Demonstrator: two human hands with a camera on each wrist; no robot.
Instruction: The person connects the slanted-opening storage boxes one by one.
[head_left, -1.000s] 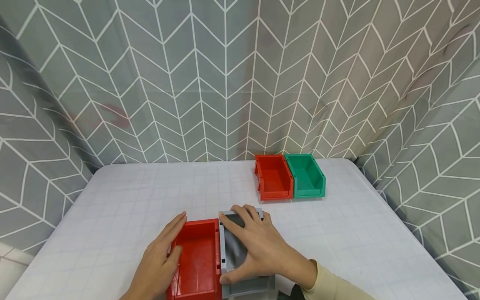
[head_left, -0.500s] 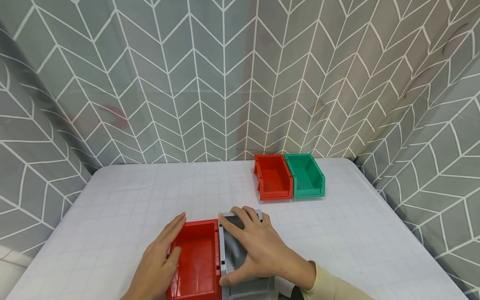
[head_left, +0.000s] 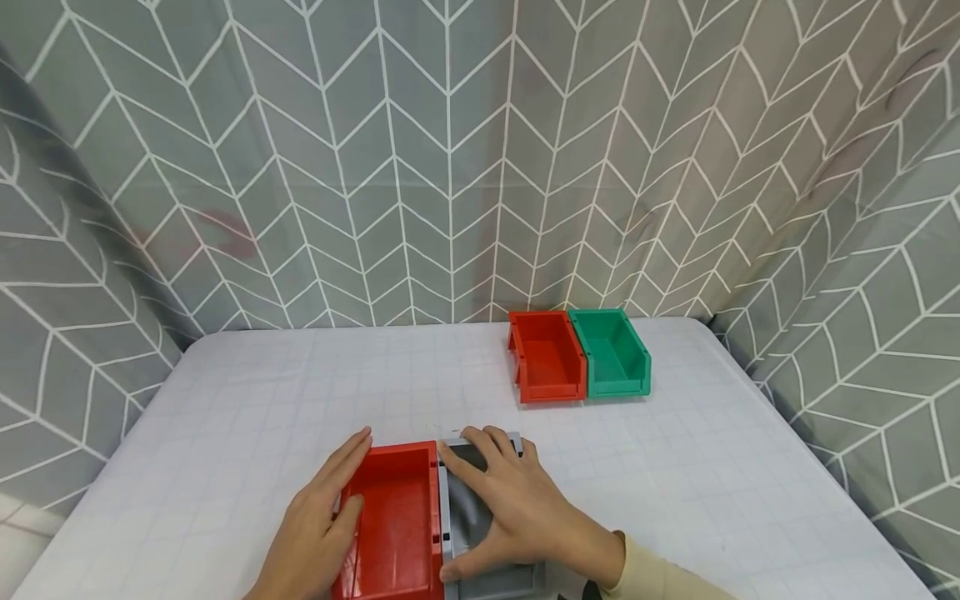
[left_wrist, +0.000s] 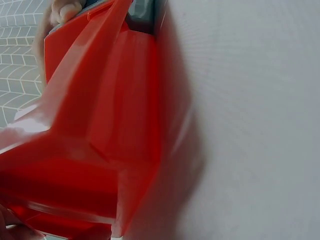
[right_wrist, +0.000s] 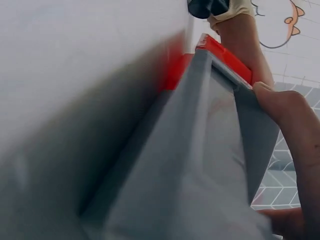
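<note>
Beside wide tabletop (head_left: 697, 475), the right grip (head_left: 517, 515) holds gray bin (head_left: 467, 502) edges.

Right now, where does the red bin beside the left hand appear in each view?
Head: red bin, bottom, slightly left of centre.
Left wrist: red bin fills most of the left half.
Right wrist: red bin, upper middle, mostly behind the gray bin.
Shared landmark: right hand.

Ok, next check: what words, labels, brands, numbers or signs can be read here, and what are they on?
None can be read on the near red bin, the gray bin, the far red bin or the green bin.
The backdrop has only a zigzag pattern.
The cartoon drawing in the right wrist view shows no readable letters.
</note>
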